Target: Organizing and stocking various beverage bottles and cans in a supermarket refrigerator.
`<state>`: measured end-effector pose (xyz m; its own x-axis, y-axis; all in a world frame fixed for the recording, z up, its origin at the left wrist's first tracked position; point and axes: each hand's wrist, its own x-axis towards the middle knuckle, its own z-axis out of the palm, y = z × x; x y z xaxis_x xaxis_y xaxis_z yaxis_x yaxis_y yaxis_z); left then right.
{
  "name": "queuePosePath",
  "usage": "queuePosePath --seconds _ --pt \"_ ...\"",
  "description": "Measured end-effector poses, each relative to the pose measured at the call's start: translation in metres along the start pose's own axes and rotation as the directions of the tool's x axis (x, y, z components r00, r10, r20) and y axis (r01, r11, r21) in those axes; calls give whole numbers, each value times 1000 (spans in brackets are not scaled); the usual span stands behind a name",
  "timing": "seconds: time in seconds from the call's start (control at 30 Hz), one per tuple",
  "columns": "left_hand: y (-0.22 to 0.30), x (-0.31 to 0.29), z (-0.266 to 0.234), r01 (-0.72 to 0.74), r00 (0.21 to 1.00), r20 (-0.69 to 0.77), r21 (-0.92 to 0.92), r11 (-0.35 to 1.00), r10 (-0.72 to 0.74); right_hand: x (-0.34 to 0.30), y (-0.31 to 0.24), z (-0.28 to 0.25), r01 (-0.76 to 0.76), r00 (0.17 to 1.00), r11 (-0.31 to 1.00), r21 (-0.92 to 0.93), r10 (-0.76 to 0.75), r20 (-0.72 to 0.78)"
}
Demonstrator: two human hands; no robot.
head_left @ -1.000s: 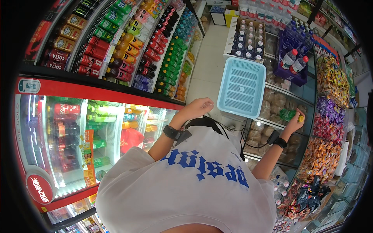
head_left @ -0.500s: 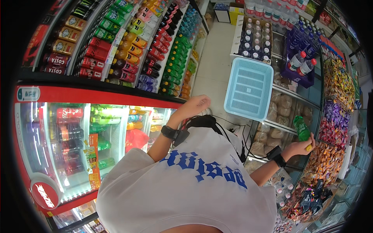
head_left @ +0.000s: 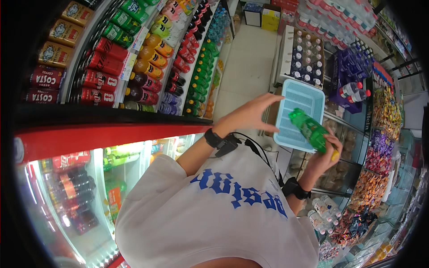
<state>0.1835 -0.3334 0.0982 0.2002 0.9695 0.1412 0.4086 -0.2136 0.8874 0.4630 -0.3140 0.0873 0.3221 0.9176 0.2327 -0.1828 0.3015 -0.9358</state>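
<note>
Over the light blue plastic basket (head_left: 292,91), a green soda bottle (head_left: 309,129) with a yellow cap is held by its cap end. My right hand (head_left: 328,149) is closed round that end, and the bottle's base points away into the basket. Fingers spread, my left hand (head_left: 255,114) reaches to the basket's left rim with nothing in it. I cannot tell whether its fingertips touch the rim. The basket shows no other goods inside.
A glass-doored drinks cooler (head_left: 134,134) with a red frame stands at my left, below racks of cans and bottles. Beyond the basket is a carton of dark bottles (head_left: 307,58). Right of it stand a purple crate (head_left: 344,105) and hanging snack packets (head_left: 380,156).
My right hand has brought the green bottle leftward from beside the snack packets to over the basket. My left hand has moved right, toward the basket, and opened wider.
</note>
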Motion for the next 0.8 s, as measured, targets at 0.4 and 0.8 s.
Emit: queuePosePath --seconds 0.4,0.8 --pt "-81 24 -72 32 993 -112 -93 995 -42 -2 5 241 -343 896 937 64 306 321" --pt "-194 6 -103 518 830 -252 19 855 -498 18 157 296 -632 402 604 -485 791 462"
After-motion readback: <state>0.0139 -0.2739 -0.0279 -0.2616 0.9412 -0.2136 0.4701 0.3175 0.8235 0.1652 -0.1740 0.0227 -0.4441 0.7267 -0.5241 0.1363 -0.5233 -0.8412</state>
